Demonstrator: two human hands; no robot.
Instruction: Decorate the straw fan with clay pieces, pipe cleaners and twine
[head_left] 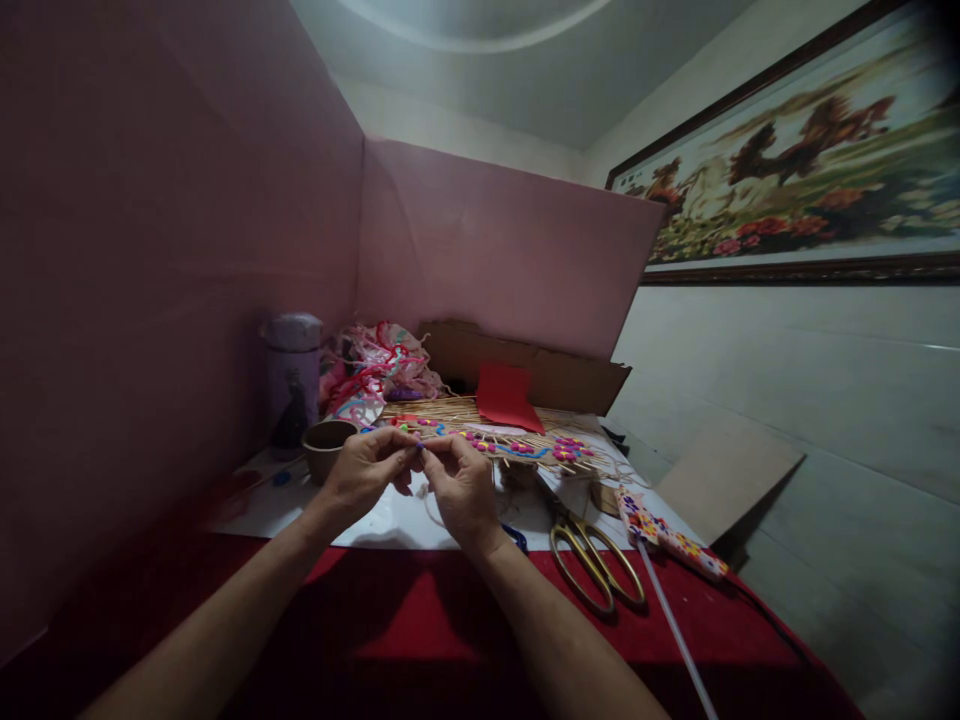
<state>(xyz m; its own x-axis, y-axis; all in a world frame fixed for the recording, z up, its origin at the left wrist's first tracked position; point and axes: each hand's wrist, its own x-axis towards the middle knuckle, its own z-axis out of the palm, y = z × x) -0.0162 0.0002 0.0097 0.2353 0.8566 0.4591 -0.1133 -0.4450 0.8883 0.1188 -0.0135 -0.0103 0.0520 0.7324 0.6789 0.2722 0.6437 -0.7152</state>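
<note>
My left hand (369, 462) and my right hand (463, 487) meet over the front of the table, fingertips almost touching. Between them, both pinch a tiny bluish-purple piece (420, 446), too small to name. Just behind my fingers lies a craft panel (525, 450) of thin sticks, decorated with pink flowers with yellow centres and wavy blue strips. Left of my left hand stands a brown cup (327, 446). Scissors (592, 560) with gold handles rest to the right of my right hand, and the blue handle of another tool (516, 538) is partly hidden by my right wrist.
A flower-patterned glue gun (671, 535) with a translucent stick lies at the right edge. Behind are a purple bottle (292, 385), a heap of fuzzy pink and red strands (386, 360), red paper (506, 395) and a cardboard strip (574, 375). Pink panels (495, 240) enclose the left and back.
</note>
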